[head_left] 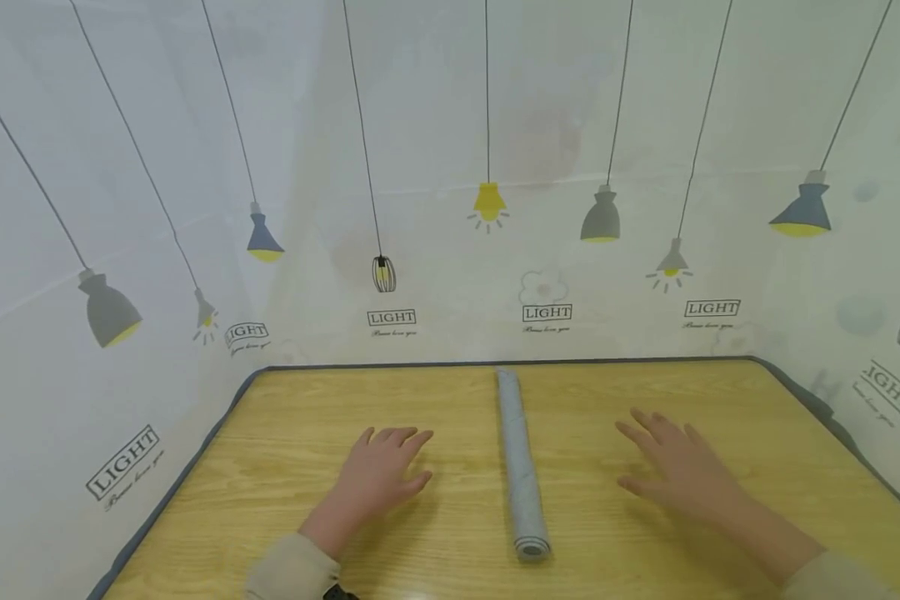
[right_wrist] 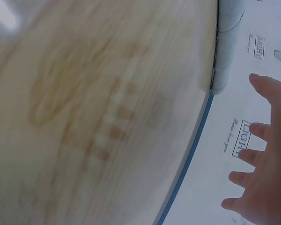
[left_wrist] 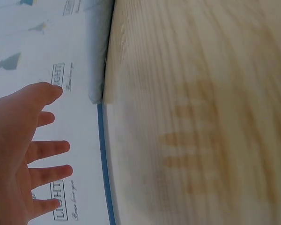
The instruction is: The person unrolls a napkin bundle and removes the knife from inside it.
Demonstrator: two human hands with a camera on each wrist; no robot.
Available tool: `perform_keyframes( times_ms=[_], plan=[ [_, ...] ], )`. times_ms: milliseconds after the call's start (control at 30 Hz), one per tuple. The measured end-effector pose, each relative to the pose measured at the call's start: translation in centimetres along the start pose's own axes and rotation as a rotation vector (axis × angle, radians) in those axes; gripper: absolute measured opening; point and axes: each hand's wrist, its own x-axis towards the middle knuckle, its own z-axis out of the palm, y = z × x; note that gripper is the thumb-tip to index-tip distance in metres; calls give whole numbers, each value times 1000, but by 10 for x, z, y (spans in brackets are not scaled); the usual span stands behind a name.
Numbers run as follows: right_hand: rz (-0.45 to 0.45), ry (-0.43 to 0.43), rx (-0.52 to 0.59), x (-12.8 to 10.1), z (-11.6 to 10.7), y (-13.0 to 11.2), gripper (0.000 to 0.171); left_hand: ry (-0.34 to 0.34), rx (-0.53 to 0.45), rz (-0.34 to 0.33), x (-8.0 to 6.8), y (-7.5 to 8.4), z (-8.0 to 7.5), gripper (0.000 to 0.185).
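A grey rolled-up mat (head_left: 520,458) lies lengthwise on the wooden table (head_left: 292,400), its spiral end facing me. To its left my left hand (head_left: 385,468) hovers over the tabletop, fingers spread and holding nothing. On the other side my right hand (head_left: 671,462) is held up likewise, fingers apart. Neither hand touches the roll. In the left wrist view the left hand (left_wrist: 18,150) shows extended fingers, with part of the roll (left_wrist: 97,47) at the top. The right wrist view has the right hand (right_wrist: 267,164) with spread fingers and the roll (right_wrist: 228,42) above.
Pale sheeting (head_left: 435,167) printed with hanging lamps and LIGHT labels surrounds the table at the back and both sides. A dark blue edge strip (head_left: 390,364) runs along the table's border.
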Motion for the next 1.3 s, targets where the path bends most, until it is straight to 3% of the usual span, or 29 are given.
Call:
perform_keyframes(
  times_ms=[333, 533, 733, 867, 1067, 1300],
  plan=[
    [-73, -58, 73, 4, 5, -23, 64, 9, 152, 176, 11, 36, -5, 46],
    [-86, -201, 144, 8, 6, -42, 56, -6, 143, 258, 10, 54, -3, 43],
    [-138, -235, 178, 8, 8, -57, 53, -13, 128, 331, 9, 69, -1, 41],
    [-171, -250, 185, 8, 10, -67, 52, -7, 151, 364, 9, 77, 1, 40],
    [-233, -226, 184, 8, 13, -81, 49, -49, 144, 374, 4, 87, 1, 35],
    [-303, -217, 252, 12, 16, -93, 39, -78, 124, 397, 3, 93, 0, 34]
  ],
)
